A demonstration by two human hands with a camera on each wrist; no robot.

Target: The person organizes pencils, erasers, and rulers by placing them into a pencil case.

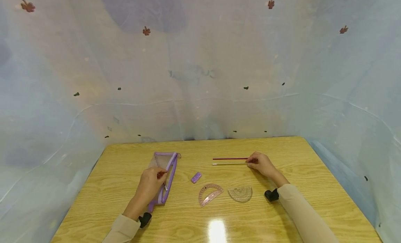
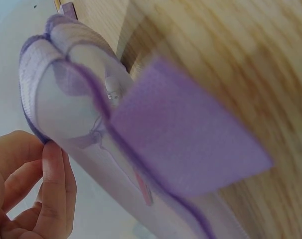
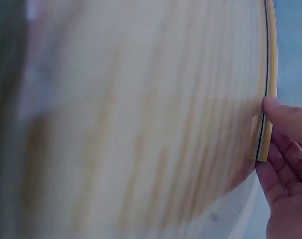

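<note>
My left hand [image 1: 149, 184] pinches the upper edge of a see-through mesh pencil case [image 1: 172, 163] with purple trim. The case's zip side gapes, and in the left wrist view a pencil with a white eraser end [image 2: 112, 88] shows inside it. On the right, my right hand [image 1: 262, 165] pinches the far end of a yellow pencil [image 1: 230, 164] between thumb and fingers. A dark red pencil [image 1: 230, 158] lies parallel just behind it, its right end reaching my fingers. The right wrist view shows black stripes along the yellow pencil [image 3: 271, 59].
Between the hands lies a purple eraser [image 1: 196, 177]. Nearer the front are a pink protractor [image 1: 212, 197] and a clear protractor [image 1: 240, 194]. A wood-grain table [image 1: 266, 225] carries everything, with a pale patterned curtain [image 1: 200, 79] behind its far edge.
</note>
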